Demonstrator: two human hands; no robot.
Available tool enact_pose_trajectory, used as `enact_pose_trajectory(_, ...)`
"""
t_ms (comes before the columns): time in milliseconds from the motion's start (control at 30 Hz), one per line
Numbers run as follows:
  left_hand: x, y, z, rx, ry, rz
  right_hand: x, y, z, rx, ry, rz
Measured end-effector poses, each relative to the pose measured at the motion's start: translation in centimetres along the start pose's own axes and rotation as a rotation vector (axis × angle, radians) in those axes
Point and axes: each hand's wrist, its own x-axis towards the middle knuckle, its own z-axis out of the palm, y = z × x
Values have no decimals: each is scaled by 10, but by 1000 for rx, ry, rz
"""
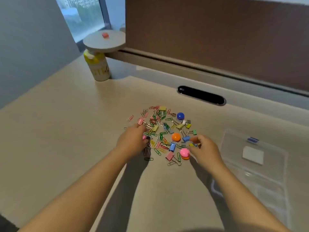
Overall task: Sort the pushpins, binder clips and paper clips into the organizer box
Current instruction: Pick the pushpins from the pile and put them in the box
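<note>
A pile of coloured paper clips (160,131) and binder clips lies mid-desk, with round pushpins among them: blue (180,116), orange (176,136) and pink (184,152). My left hand (133,141) rests on the pile's left edge, its fingers curled around something pink; a pink binder clip (140,121) lies at its fingertips. My right hand (204,149) sits at the pile's right edge, pinching a small yellow and blue binder clip (194,144). The clear organizer box (267,173) lies to the right, with a blue clip (252,140) at its far end.
A yellow-capped bottle (98,67) stands at the back left under a round grey stand (104,41) carrying a small red object. A black cable slot (201,95) cuts the desk behind the pile. A brown partition (217,36) rises at the back.
</note>
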Motion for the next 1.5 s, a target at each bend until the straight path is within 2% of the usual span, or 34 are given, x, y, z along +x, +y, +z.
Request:
enact_pose_trajectory(167, 14, -10, 20, 179, -29, 37, 6, 16, 25, -244, -45, 11)
enact_pose_trajectory(433, 32, -11, 24, 197, -53, 82, 12, 9, 32, -384, -64, -9)
enact_pose_trajectory(533, 37, -6, 16, 176, -21, 64, 14, 9, 31, -250, -34, 45)
enact_pose_trajectory(667, 45, 6, 3, -4, 24, 61, 19, 4, 25, 92, 126, 95)
enact_pose_trajectory(767, 59, 16, -4, -141, -19, 81, 28, -2, 24, 136, 146, 114)
enact_pose_trajectory(833, 71, 23, -7, -183, -74, 99, 34, -6, 27, 79, 114, 106)
enact_pose_trajectory(1000, 98, 35, -11, -156, -152, 149, 50, -13, 37, -337, 75, 70)
enact_pose_trajectory(1133, 119, 44, -6, -127, -155, 178, 59, -16, 39, -414, 43, 55)
enact_pose_trajectory(1267, 138, 56, 0, -52, -88, 236, 63, -13, 33, -259, 34, 70)
enact_pose_trajectory(1500, 158, 78, 15, 98, -172, 385, 70, -1, 17, 134, 132, 155)
